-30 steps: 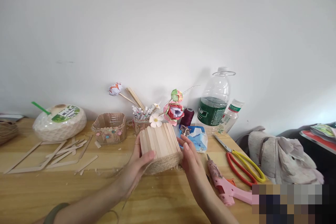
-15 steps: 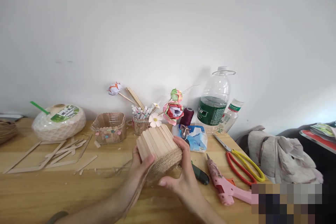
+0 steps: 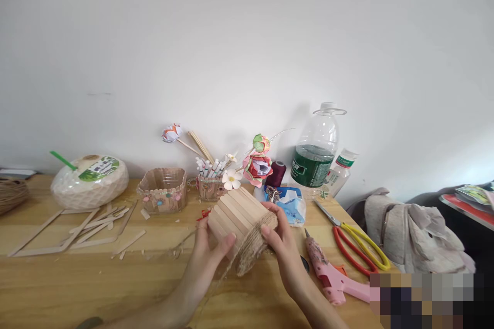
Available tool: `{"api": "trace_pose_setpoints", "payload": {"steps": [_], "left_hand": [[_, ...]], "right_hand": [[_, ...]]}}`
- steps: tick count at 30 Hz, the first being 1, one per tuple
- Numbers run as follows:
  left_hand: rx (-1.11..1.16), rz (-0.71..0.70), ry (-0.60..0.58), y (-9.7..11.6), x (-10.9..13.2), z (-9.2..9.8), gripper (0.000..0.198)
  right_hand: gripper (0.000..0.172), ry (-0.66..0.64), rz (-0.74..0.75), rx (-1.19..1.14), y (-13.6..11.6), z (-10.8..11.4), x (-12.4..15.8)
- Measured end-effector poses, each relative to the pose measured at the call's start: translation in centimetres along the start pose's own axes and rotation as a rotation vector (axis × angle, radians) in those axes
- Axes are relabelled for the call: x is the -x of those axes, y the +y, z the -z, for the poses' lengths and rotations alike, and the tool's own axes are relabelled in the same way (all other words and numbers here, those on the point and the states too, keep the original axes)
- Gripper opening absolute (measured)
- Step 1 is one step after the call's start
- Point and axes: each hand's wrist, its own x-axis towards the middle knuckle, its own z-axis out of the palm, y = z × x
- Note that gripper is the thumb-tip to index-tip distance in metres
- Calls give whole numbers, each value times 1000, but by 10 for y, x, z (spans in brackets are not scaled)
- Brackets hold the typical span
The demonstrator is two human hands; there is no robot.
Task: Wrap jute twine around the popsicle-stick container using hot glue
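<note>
Both hands hold a round holder made of wooden craft sticks [image 3: 236,213], tilted on its side above the wooden table [image 3: 96,288]. A band of jute twine [image 3: 257,244] wraps its lower end, and a loose strand hangs down toward my left wrist. My left hand [image 3: 210,252] grips the stick side with thumb on top. My right hand [image 3: 281,239] closes over the twine-wrapped end.
A pink glue gun [image 3: 332,275] and red-and-yellow scissors [image 3: 360,247] lie to the right. Behind stand a water bottle [image 3: 317,151], tissue pack [image 3: 291,203], thread spool [image 3: 276,172], pen cup with paper flowers [image 3: 210,182], small stick basket [image 3: 162,190]. Loose sticks [image 3: 85,226] lie left.
The holder was lifted off the table and tipped further onto its side, twine end turned toward me. My right hand shifted onto the twine band.
</note>
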Motion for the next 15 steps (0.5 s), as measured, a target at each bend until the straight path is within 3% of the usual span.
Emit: {"api": "trace_pose_setpoints", "payload": {"steps": [5, 9, 12, 15], "left_hand": [[-38, -74, -53, 9, 3, 1, 47], [-27, -29, -165, 10, 8, 3, 35], [45, 108, -285, 10, 14, 2, 36], [90, 108, -389, 14, 21, -2, 47]], "right_hand": [[47, -31, -49, -104, 11, 11, -11], [45, -80, -76, -178, 14, 11, -14], [42, -120, -4, -149, 11, 7, -11], [39, -132, 47, -96, 8, 5, -7]]}}
